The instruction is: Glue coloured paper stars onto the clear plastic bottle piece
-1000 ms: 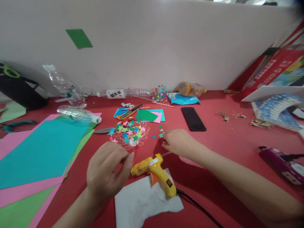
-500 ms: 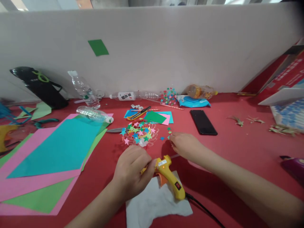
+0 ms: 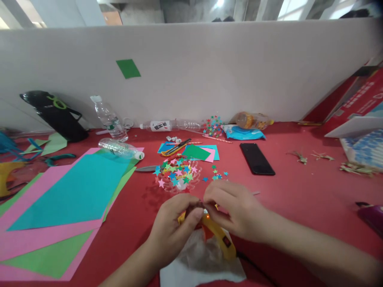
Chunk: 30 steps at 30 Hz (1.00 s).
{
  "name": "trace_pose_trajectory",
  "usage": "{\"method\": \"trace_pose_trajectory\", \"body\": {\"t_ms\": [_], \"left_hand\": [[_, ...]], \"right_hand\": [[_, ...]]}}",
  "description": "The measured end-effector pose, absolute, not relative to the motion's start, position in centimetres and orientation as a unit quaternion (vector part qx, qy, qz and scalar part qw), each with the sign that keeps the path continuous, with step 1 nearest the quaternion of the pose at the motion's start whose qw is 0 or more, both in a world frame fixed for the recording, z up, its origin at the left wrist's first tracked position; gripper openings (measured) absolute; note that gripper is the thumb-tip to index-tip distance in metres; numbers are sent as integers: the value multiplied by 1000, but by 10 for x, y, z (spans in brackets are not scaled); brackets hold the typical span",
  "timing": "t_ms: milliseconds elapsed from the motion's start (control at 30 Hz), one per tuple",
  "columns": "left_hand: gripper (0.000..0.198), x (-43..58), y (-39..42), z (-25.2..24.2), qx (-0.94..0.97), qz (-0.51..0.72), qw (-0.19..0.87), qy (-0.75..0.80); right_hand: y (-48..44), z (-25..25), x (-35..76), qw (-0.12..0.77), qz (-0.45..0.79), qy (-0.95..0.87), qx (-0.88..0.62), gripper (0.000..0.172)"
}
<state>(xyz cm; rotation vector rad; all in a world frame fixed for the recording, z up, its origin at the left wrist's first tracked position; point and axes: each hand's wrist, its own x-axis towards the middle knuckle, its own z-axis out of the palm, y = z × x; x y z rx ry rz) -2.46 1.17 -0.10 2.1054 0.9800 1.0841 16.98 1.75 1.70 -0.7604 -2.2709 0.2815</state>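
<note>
- Two bare hands, left hand (image 3: 173,230) and right hand (image 3: 237,207), nearly meeting at lower centre over the glue gun (image 3: 218,232).
- Left: curling, thumb lying near the forefinger; any piece between the tips not showing clearly enough to tell.
- Right: bending fingers inward toward the left tips; pinching anything or not, likewise impossible to tell.
- Risks, as judged: skin brushing a probably hot nozzle, from working so close above; gun sliding, from resting on loose cloth or from a tug on the black cable (image 3: 255,266); loose stars (image 3: 205,179) scattering, from a passing wrist.
- Gun: yellow, hard-looking, angled, glowing at a small light; lying on crumpled white cloth (image 3: 203,276) at lower centre.
- Heaped stars (image 3: 178,172): flat, five-pointed, many-coloured, filling a clear scalloped dish (image 3: 196,179) at centre.
- Coloured sheets (image 3: 77,195): thin, smooth, overlapping, spreading across lower left.
</note>
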Motion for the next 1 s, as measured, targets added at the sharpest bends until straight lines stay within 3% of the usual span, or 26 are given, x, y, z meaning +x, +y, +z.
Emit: {"method": "trace_pose_trajectory", "body": {"t_ms": [133, 367, 433, 567, 633, 1000], "left_hand": [[19, -24, 11, -1, 731, 428, 373, 379], [18, -27, 14, 0, 706, 452, 367, 404], [18, -29, 15, 3, 707, 483, 307, 416], [19, -38, 19, 8, 701, 534, 191, 433], [19, -44, 21, 8, 695, 540, 166, 444], [17, -57, 39, 3, 675, 538, 145, 483]], "right_hand": [[15, 11, 168, 387, 67, -885, -249, 13], [15, 16, 168, 350, 49, -898, -262, 22], [15, 21, 168, 271, 67, -888, -364, 26], [14, 27, 161, -23, 107, -826, -553, 39], [14, 25, 158, -83, 138, -810, -564, 45], [19, 15, 161, -67, 251, -791, -554, 24]]}}
